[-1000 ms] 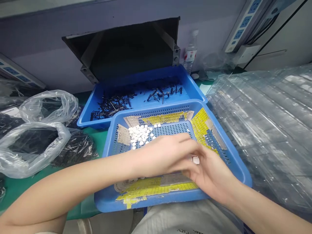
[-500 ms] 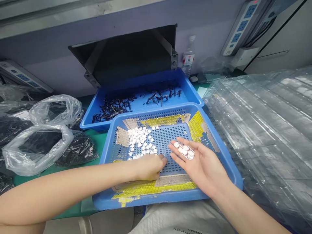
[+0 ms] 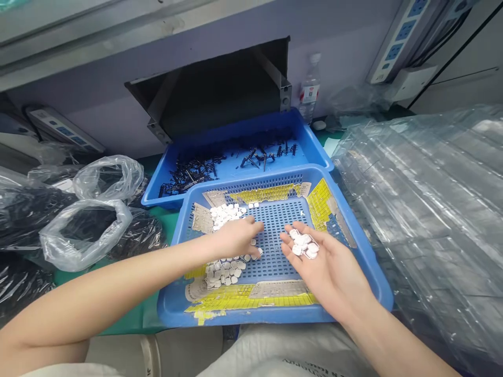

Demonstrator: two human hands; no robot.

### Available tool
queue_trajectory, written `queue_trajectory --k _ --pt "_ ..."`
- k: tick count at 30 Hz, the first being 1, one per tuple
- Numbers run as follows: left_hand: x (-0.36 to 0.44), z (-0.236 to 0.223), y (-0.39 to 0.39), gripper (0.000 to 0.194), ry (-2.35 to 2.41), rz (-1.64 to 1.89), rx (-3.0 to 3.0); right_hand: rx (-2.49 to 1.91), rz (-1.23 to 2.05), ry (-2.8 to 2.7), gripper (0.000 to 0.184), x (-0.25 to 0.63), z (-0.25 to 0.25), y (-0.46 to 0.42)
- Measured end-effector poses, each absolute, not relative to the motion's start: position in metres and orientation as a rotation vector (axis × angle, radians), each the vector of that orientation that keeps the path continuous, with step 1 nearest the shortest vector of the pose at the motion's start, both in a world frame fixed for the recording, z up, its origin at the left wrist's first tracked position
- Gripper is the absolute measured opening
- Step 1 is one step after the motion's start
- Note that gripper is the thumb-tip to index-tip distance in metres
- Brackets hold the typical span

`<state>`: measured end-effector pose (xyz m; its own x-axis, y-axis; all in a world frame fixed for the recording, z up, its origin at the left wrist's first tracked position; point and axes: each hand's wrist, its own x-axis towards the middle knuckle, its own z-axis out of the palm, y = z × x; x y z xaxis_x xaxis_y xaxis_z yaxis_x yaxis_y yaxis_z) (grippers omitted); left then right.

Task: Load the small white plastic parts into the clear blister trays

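A blue perforated basket (image 3: 275, 315) with yellow and pale tape on its walls stands in front of me. Small white square pieces (image 3: 223, 273) with rounded corners lie over its left half. My left hand (image 3: 236, 238) is above them, thumb and fingers apart, hiding some; a few pieces lie right by its fingertips. Nothing shows in its grip. Over the basket's right side, my right hand (image 3: 334, 269) is turned palm up. It carries a small heap of white pieces (image 3: 304, 244) on its fingers and palm.
Behind the basket, a blue tray (image 3: 239, 173) holds black plastic parts (image 3: 192, 170). Clear bags of dark parts (image 3: 143, 230) stand on the left. Clear plastic trays (image 3: 432, 209) are stacked on the right. A bottle (image 3: 309, 91) stands by the wall.
My left hand has moved away from my right palm, back over the pieces, and its fingers have opened. The heap in my right palm has grown.
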<state>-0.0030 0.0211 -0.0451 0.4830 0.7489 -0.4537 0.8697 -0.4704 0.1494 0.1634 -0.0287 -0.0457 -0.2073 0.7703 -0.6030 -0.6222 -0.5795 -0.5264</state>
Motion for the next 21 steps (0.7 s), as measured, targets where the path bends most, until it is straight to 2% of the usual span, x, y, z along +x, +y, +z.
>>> queue_trajectory --k 2,4,9,16,21 --pt "-0.005 -0.06 0.014 0.051 1.417 -0.537 2.358 -1.034 1.927 -0.135 0.019 0.163 -0.046 -0.029" --pt "-0.005 -0.068 0.008 0.054 1.474 -0.558 2.348 -1.003 1.917 -0.111 0.018 0.163 -0.046 -0.029" --pt "-0.009 -0.071 0.01 0.033 1.477 -0.518 2.31 -1.024 1.923 -0.119 0.016 0.163 -0.045 -0.029" --pt "-0.013 -0.078 0.013 0.022 1.482 -0.402 2.291 -1.117 1.831 -0.317 0.016 0.163 -0.047 -0.03" --pt "-0.014 -0.08 0.021 0.019 1.502 -0.226 2.21 -1.005 1.889 -0.162 0.021 0.162 -0.045 -0.03"
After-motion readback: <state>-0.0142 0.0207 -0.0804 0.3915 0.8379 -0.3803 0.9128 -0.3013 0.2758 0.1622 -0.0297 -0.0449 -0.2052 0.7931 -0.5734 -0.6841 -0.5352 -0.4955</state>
